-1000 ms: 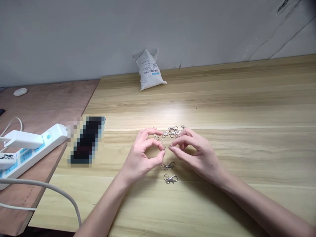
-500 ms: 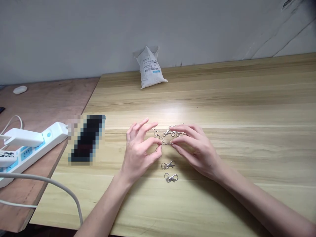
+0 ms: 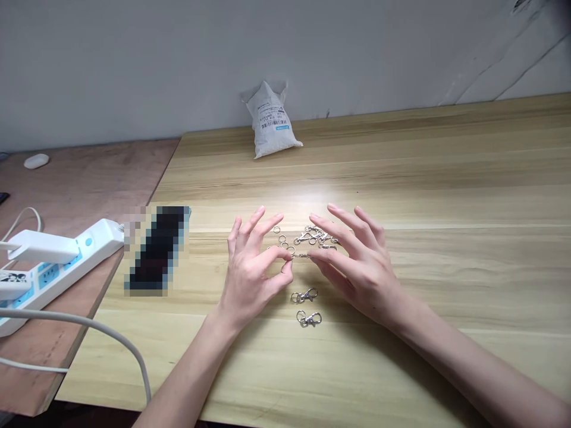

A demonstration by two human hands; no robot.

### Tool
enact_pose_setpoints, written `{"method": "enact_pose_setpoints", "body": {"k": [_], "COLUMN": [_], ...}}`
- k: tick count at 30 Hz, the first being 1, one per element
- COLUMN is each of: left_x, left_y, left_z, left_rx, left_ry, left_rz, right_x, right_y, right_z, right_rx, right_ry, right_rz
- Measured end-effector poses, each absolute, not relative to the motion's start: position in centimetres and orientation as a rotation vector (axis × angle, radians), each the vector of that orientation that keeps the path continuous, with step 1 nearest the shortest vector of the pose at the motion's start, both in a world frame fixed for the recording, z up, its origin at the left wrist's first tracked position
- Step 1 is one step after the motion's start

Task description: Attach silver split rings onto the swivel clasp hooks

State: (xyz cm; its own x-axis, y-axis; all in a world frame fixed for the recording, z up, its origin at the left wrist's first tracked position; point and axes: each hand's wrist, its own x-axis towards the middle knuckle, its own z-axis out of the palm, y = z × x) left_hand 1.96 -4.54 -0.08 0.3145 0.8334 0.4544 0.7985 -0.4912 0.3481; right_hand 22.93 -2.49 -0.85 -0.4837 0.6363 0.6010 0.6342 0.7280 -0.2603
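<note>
The left hand and right hand hover over a scatter of small metal hardware on a light wood bench. The left grip is partly closed, with thumb and index curved toward each other around a split ring, though I cannot tell whether they actually hold it. The right grip is spread, its fingers fanned out and raised, and its index tip lies just beside a swivel clasp between the two hands. Four loose split rings run in a line above the left fingertips. Beyond the clasp sits a tangled cluster of clasps, about three, too knotted to count exactly. Two more clasps with rings attached lie apart, nearer the person: one above the other. Compared with half a second earlier, the right fingers have lifted off the cluster and opened wide, and the left fingers have spread slightly. Those two lower clasps have not shifted. To the left, on a reddish plywood board, are a white power strip and a white mouse. A pixelated dark object lies at the bench edge, and a white plastic bag leans against the wall.
</note>
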Motion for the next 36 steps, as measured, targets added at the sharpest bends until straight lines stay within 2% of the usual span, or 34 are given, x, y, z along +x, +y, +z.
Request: {"method": "enact_pose_setpoints", "body": {"k": [16,36], "left_x": [2.03,2.04], "left_y": [-4.57,-4.51], "left_z": [0.00,-0.17], "left_rx": [2.523,2.564], "left_ry": [1.557,1.546], "left_rz": [0.942,0.984], "right_x": [22.83,22.51], "right_y": [-2.75,-2.40], "right_z": [-1.26,-1.05], "right_rx": [-0.862,-0.875], "right_ry": [-2.320,-2.134], "right_rz": [-0.021,-0.130]}}
